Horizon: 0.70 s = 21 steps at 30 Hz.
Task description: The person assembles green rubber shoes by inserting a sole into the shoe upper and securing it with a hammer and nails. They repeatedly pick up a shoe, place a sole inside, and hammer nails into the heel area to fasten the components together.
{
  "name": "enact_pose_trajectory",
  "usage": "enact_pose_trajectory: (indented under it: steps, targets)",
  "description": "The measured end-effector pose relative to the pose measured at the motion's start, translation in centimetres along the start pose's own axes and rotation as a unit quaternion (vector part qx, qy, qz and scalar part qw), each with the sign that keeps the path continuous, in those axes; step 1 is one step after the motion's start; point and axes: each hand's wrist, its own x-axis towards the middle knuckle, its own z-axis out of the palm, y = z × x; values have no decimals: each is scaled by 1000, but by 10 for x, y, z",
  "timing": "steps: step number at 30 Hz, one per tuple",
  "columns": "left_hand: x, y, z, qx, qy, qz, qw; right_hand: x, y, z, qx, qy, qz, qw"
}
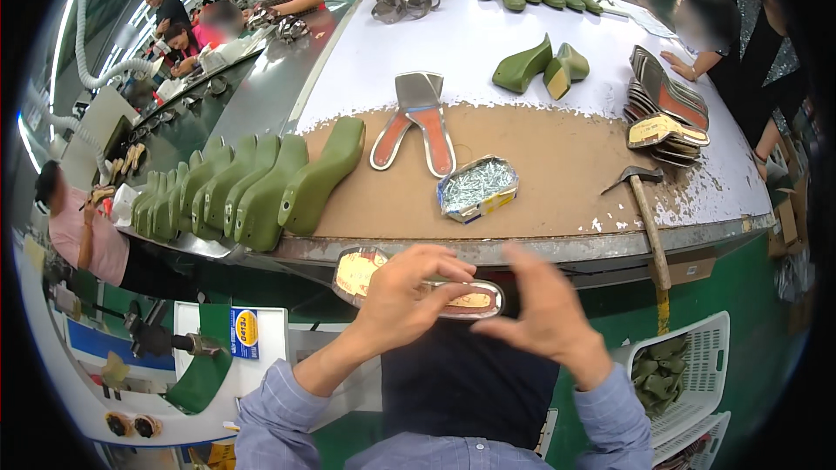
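My left hand (pixel 407 294) is closed on a shoe insole (pixel 355 273), held level at the table's near edge. Cream patches show on the insole's wide front part and on its narrow heel end, which has a pale rim. Beside that heel end my right hand (pixel 549 313) is slightly blurred, with thumb and fingers apart and nothing visible in it. Two more insoles (pixel 438 144), reddish with silver edges, overlap on the table. Just past my hands sits a small box of nails (pixel 477 191). A hammer (pixel 646 213) lies to the right, its wooden handle overhanging the edge.
Green shoe lasts (pixel 322 176) line the table's left side; more lasts (pixel 525 68) stand farther back. Stacked insoles (pixel 666 109) lie at the right, near another person's hand (pixel 679 66). A white crate (pixel 705 365) of lasts is below right, a white machine (pixel 261 339) below left.
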Motion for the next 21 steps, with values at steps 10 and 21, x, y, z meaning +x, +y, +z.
enact_pose_trajectory:
  steps: [10, 21]
  targets:
    - [12, 12, 12, 168, -110, -72, 977, -67, 169, -109, -372, -15, 271, 888]
    - [14, 14, 11, 190, -137, -93, 968, -96, 41, -94, 150, 187, 325, 915]
